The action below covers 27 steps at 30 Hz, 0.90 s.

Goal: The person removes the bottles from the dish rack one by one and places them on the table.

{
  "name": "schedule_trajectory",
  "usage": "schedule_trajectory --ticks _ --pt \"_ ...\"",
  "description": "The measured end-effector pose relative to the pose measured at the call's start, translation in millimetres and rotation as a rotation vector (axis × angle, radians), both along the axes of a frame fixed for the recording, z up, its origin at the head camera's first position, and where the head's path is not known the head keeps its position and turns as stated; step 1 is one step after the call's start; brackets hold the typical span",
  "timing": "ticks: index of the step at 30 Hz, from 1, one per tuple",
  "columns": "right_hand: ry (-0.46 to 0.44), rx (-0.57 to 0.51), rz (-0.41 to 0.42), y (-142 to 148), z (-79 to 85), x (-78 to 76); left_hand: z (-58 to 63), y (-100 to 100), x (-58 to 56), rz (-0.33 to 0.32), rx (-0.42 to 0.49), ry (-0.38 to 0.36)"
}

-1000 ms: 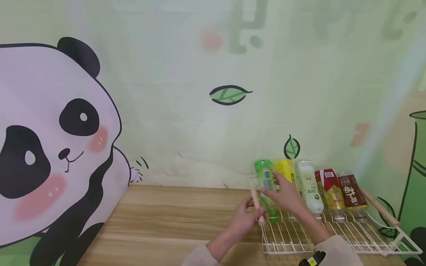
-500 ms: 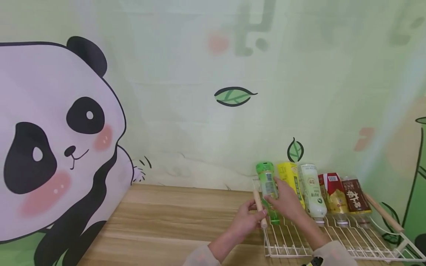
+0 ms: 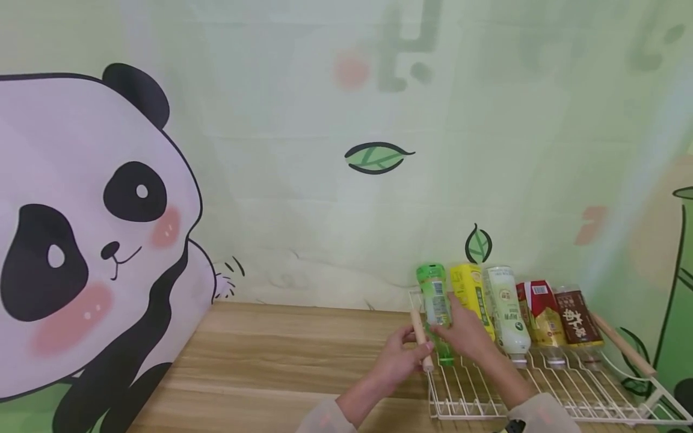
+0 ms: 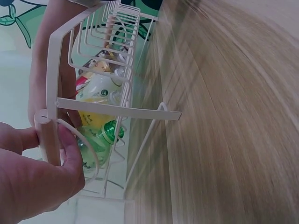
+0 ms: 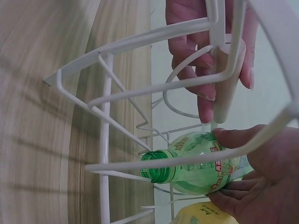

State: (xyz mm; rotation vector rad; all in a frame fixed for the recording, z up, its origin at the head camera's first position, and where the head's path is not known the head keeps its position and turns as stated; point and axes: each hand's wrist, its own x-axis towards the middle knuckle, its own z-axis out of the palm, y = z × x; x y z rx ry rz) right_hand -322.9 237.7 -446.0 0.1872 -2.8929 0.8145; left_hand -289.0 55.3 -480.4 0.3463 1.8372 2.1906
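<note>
L hand (image 3: 397, 356) pinches wooden handle (image 3: 417, 323), prob. steadying wire rack (image 4: 117, 109); R hand (image 3: 467, 329) has thumb + fingers clamped on green bottle (image 3: 435, 298), neck-down in rack betw. both hands' fingers, wires apparently propping it.

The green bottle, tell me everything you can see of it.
The green bottle is see-through, apparently plastic, with a printed label and a threaded, seemingly uncapped neck. It leans base-up, neck down, at the left end of the white wire rack, beside the yellow bottle. The right hand holds it.
</note>
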Motion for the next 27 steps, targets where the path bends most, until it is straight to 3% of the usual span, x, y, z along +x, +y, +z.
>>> schedule_trajectory --ticks 18,27 --pt "-0.071 -0.041 -0.019 1.5 -0.1 -2.9 1.9 -2.2 0.1 -0.019 0.028 -0.010" --pt "-0.064 -0.055 -0.007 2.2 -2.5 -3.2 2.2 -1.8 1.7 0.001 0.010 -0.017"
